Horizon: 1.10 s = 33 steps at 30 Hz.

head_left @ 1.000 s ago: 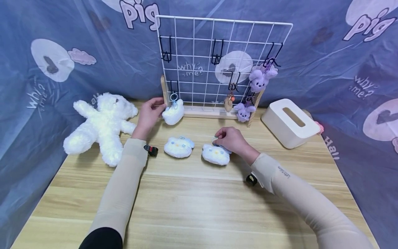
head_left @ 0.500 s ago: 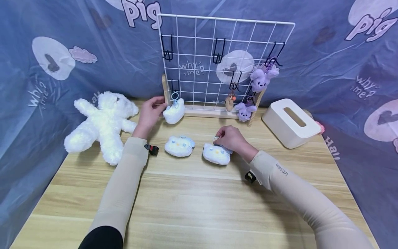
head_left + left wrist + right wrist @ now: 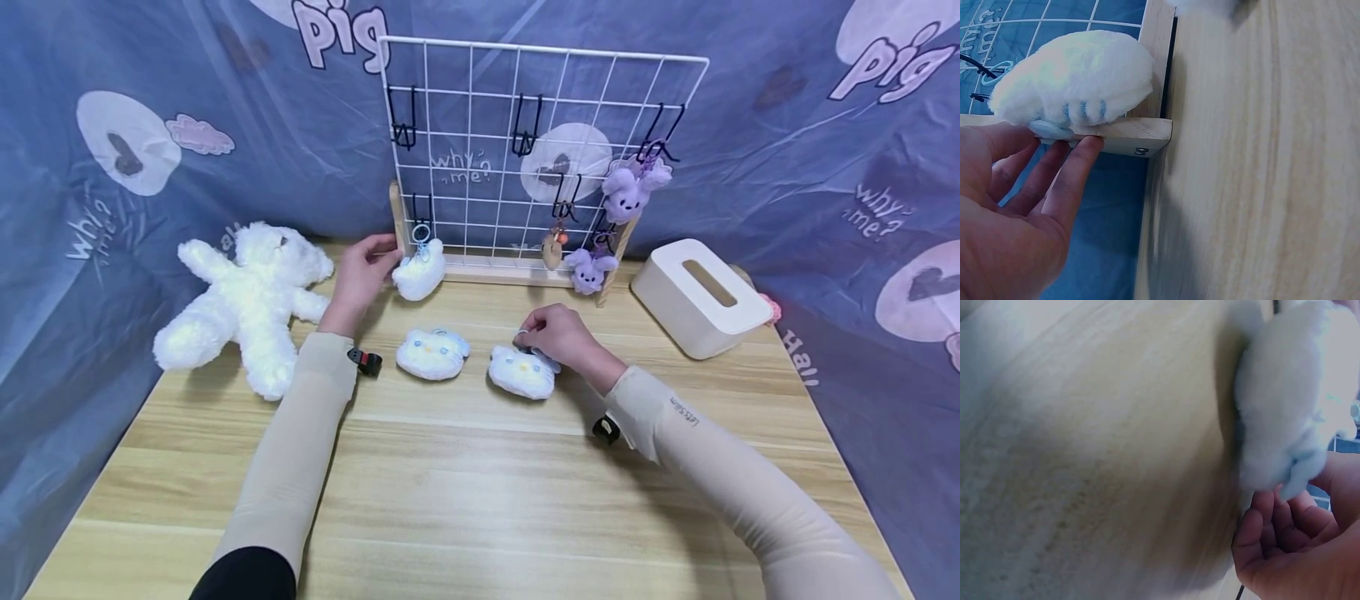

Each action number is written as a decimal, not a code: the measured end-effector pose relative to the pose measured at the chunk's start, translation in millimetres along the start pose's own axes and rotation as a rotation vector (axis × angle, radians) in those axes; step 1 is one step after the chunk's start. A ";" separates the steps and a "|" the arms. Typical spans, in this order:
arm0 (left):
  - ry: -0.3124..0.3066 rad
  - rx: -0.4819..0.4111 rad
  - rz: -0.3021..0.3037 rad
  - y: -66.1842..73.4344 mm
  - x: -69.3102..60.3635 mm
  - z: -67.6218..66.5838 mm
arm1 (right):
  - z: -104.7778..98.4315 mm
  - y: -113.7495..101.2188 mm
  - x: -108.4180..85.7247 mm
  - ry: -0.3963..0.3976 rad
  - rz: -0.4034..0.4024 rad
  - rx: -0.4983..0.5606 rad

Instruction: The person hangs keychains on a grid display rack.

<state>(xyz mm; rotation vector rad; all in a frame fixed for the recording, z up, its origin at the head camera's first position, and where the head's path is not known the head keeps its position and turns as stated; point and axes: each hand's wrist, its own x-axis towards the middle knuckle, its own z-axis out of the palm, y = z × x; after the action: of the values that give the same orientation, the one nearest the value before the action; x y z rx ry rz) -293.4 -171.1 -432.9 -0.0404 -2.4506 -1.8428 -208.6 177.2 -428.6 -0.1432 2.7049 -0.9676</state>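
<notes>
My left hand (image 3: 365, 275) grips the wooden side post (image 3: 1138, 129) of a white wire grid rack (image 3: 491, 200). Beside its fingertips a white plush keychain (image 3: 418, 271) hangs by a light blue ring from a black hook. My right hand (image 3: 558, 337) pinches the ring end of a second white plush keychain (image 3: 522, 372), whose blue-eyed face points up on the table. In the right wrist view, curled fingers lie at the blue-trimmed edge of this plush (image 3: 1291, 394); the thumb is partly hidden. Left of it rests a similar white plush keychain (image 3: 432, 354), near neither hand's fingers.
A large white plush bear (image 3: 251, 308) lies at the left. Purple bunny keychains (image 3: 590, 270) and a brown charm (image 3: 552, 250) hang at the rack's right. Several black hooks (image 3: 527, 125) are on the grid. A white tissue box (image 3: 697, 296) stands right.
</notes>
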 end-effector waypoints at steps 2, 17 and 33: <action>0.002 -0.001 0.001 0.0 0.3 0.2 | -1.9 1.5 0.2 -0.008 0.011 0.034; 0.005 -0.011 0.004 -2.3 0.0 -0.4 | -7.3 1.2 -5.2 -0.021 0.000 0.205; 0.006 -0.011 0.003 -1.1 0.1 0.6 | -20.8 -7.4 -10.3 0.037 -0.032 0.306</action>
<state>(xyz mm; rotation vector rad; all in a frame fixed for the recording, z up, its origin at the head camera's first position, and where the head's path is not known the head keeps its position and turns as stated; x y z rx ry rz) -293.7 -170.9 -434.1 -0.0386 -2.4350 -1.8526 -204.6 186.1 -406.3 -0.1098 2.5545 -1.3898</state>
